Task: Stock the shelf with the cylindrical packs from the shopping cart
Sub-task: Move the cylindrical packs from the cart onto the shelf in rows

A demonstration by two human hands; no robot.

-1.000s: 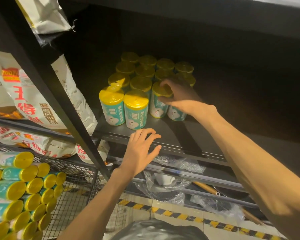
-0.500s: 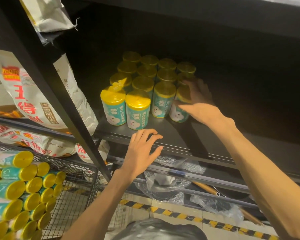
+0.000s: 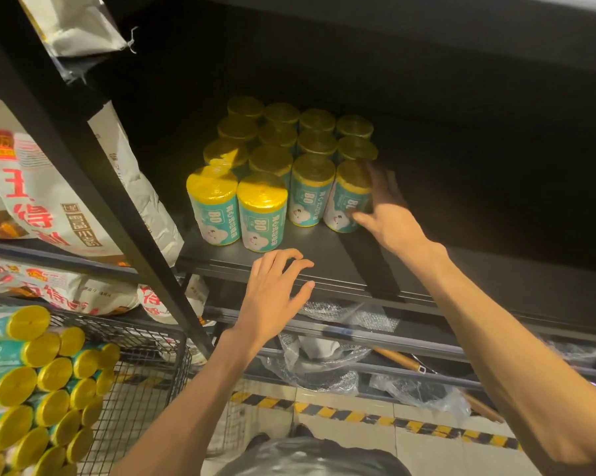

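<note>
Several teal cylindrical packs with yellow tops stand upright in rows on the dark shelf (image 3: pixel 341 266). My right hand (image 3: pixel 385 211) rests with spread fingers against the right side of the front-right pack (image 3: pixel 346 201), touching it without gripping. My left hand (image 3: pixel 272 297) lies open, palm down, on the shelf's front edge, below the two nearest packs (image 3: pixel 262 214). More of the same packs lie stacked on their sides in the wire shopping cart (image 3: pixel 145 372) at the lower left.
A black slanted shelf post (image 3: pixel 94 187) separates this bay from the left one, where large white printed bags (image 3: pixel 49 207) are stacked. Below the shelf lie plastic wraps and a wooden handle (image 3: pixel 399 360). Yellow-black floor tape (image 3: pixel 375 417) runs underneath.
My right hand has slid from the top of the front-row packs to the right side of the front-right pack. The left hand has stayed on the shelf edge.
</note>
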